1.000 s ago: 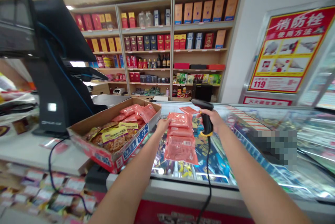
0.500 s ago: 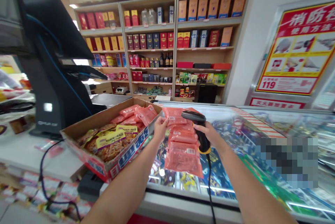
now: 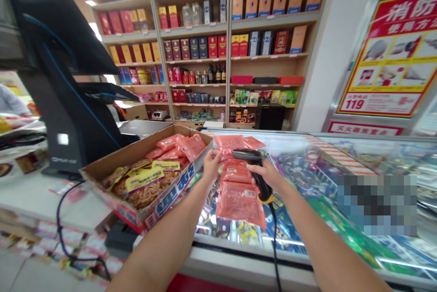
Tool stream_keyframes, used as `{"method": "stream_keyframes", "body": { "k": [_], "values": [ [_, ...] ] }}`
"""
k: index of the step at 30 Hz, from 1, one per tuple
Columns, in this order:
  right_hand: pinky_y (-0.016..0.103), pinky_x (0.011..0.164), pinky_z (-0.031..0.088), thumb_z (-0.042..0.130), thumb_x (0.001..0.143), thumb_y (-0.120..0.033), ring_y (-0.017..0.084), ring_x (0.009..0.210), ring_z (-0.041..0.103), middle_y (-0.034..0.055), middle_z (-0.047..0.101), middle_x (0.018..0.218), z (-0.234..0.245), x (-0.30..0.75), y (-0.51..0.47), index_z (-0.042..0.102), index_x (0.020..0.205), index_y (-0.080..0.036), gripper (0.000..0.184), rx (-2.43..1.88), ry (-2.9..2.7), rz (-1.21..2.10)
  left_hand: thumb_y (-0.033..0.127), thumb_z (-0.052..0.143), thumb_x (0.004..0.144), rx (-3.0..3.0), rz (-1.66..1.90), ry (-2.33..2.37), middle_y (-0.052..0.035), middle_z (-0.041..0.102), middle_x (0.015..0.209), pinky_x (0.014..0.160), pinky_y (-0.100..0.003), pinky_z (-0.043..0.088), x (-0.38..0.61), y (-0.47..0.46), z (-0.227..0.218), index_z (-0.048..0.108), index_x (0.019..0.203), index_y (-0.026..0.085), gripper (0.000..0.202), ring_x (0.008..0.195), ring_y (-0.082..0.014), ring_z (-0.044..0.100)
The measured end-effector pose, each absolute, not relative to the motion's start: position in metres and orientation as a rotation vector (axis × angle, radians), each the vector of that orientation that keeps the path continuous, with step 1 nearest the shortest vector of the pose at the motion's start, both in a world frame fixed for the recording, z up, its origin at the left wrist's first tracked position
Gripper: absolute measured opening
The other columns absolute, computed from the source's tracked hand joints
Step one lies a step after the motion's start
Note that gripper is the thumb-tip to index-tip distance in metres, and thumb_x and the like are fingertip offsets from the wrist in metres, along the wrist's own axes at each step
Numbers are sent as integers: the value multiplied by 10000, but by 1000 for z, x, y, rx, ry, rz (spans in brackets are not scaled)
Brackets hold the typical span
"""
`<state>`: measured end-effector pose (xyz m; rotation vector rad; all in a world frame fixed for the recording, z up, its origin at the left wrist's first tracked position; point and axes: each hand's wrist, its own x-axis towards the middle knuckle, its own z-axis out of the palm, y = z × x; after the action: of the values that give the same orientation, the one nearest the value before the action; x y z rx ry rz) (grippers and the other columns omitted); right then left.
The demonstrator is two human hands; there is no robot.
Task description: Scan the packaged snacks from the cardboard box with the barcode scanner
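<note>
My right hand (image 3: 269,174) is wrapped around the handle of a black barcode scanner (image 3: 251,154) with a yellow-tipped grip. The scanner's head points left, over a row of flat, pinkish-red packets (image 3: 239,203) laid overlapping on the glass counter. At the left side of that row, my left hand (image 3: 212,162) has thumb and fingers pinched on the edge of one packet, partly hidden. White barcode labels show on some packets. Left of my left hand stands an open cardboard box (image 3: 170,207) holding more red packets (image 3: 191,147) and yellow-labelled snack packets (image 3: 145,181).
A black register terminal (image 3: 64,100) rises at the left. The scanner's cable (image 3: 275,246) hangs over the front edge of the glass display counter (image 3: 239,255). Shelves with boxed bottles (image 3: 194,48) line the back wall, and a poster (image 3: 392,59) hangs at right.
The scanner and my right hand have shifted slightly left and down over the packets. My left hand has moved slightly left, still pinching at the packet row. The view has shifted a little.
</note>
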<state>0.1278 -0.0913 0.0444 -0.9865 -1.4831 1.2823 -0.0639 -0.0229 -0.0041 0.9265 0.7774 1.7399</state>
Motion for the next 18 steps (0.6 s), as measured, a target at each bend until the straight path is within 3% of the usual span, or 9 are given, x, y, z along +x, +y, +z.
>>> {"method": "stream_keyframes", "body": {
  "k": [8,12,18],
  "values": [
    [231,364,447,714,649,-384,131,384,568,-22,600,522,39,128,-88,576,679,-182,247,-974,-1470,1289,476,848,489,917,1774,772,83,474,574,535,-195,521,-66,-21,-8,432,650,172,539,523,-44,488],
    [235,385,459,730,639,-394,124,387,562,-17,603,518,44,119,-91,579,661,-177,265,-932,-1469,1286,470,841,510,882,1821,774,84,469,571,571,-237,547,-64,-25,-2,437,647,171,521,521,-50,489],
    [237,380,458,732,623,-386,133,383,560,-13,606,490,80,84,-76,594,670,-177,255,-892,-1571,1262,367,766,675,624,2061,795,60,501,604,712,-303,577,-78,-26,42,428,659,173,391,619,-88,588]
  ]
}}
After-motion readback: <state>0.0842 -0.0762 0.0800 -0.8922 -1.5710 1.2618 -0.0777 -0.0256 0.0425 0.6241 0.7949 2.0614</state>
